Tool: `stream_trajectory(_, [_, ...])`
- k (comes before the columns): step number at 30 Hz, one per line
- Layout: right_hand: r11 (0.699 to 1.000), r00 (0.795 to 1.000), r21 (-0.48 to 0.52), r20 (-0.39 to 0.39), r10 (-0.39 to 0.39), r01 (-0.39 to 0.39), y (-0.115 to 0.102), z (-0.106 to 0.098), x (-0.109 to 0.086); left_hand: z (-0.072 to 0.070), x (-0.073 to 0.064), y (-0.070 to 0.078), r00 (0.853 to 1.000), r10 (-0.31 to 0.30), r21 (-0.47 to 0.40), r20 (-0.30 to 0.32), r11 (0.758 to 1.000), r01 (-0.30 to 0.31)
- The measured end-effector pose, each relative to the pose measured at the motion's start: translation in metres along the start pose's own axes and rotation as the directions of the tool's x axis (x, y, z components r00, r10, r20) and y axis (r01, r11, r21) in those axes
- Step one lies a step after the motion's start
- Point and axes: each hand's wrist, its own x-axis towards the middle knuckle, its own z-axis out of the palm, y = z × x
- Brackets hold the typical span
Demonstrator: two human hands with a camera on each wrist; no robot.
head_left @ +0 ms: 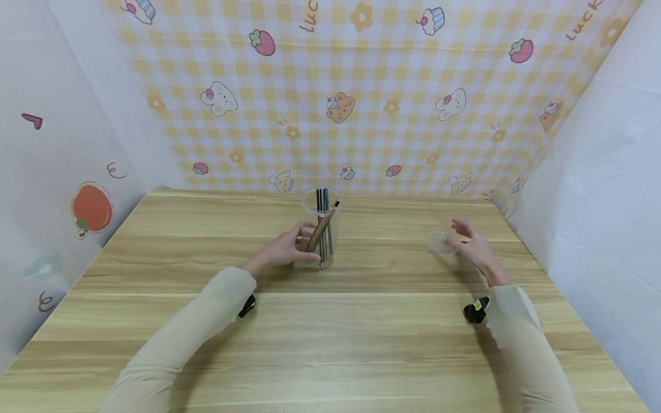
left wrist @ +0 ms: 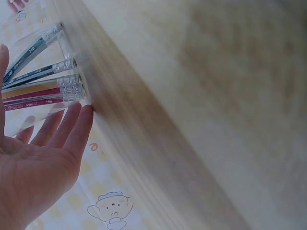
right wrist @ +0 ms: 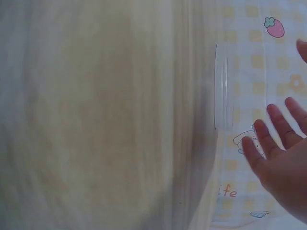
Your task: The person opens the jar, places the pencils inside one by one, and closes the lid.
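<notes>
A clear plastic cup [head_left: 333, 241] stands on the table with several pencils [head_left: 323, 229] inside, one leaning across the others. HB lettering and clear end caps show on the pencils [left wrist: 41, 72] in the left wrist view. My left hand [head_left: 284, 248] is at the cup's left side, thumb low in front and fairly straight fingers [left wrist: 72, 129] along its wall. A round clear lid [head_left: 440, 243] lies flat to the right and appears edge-on as a thin lid [right wrist: 223, 86] in the right wrist view. Beside it, my right hand [head_left: 476, 248] has its fingers spread, thumb overlapping the lid's edge.
The wood-grain table [head_left: 335, 344] runs back to a yellow checked cloth wall [head_left: 320, 74] close behind the cup. White side walls [head_left: 599, 189] flank the table. A black wrist camera [head_left: 475, 311] sits beside the right sleeve.
</notes>
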Motion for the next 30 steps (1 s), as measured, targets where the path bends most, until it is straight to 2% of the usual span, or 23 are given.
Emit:
stream_trajectory(7, [0.996, 0.984, -0.049, 0.162, 0.078, -0.071, 0.005, -0.002, 0.0, 0.001, 0.002, -0.001, 0.999, -0.044, -0.011, -0.003, 0.999, 0.044])
stream_trajectory(12, [0.986, 0.966, -0.12, 0.218, 0.137, -0.112, 0.01, -0.003, 0.0, 0.001, 0.002, -0.002, 0.999, -0.043, -0.01, -0.003, 0.999, 0.043])
stream_trajectory(16, [0.981, 0.957, -0.165, 0.253, 0.142, -0.102, 0.012, -0.003, 0.001, 0.001, 0.002, -0.002, 1.0, -0.029, -0.017, 0.002, 0.999, 0.029])
stream_trajectory(20, [0.975, 0.962, -0.213, 0.249, 0.112, -0.058, 0.015, -0.001, 0.003, 0.0, 0.001, 0.001, 0.999, -0.032, -0.026, 0.008, 0.999, 0.033])
stream_trajectory(22, [0.971, 0.966, -0.235, 0.234, 0.108, -0.051, 0.014, 0.001, 0.004, -0.001, -0.002, 0.008, 1.0, -0.026, -0.024, 0.017, 0.999, 0.026])
stream_trajectory(27, [0.955, 0.975, -0.288, 0.187, 0.124, -0.067, 0.014, 0.003, 0.007, -0.003, -0.01, 0.028, 0.999, -0.029, -0.024, 0.028, 0.999, 0.03])
stream_trajectory(30, [0.942, 0.976, -0.33, 0.172, 0.131, -0.069, 0.015, 0.004, 0.01, -0.004, -0.012, 0.032, 0.999, -0.044, -0.023, 0.025, 0.999, 0.044])
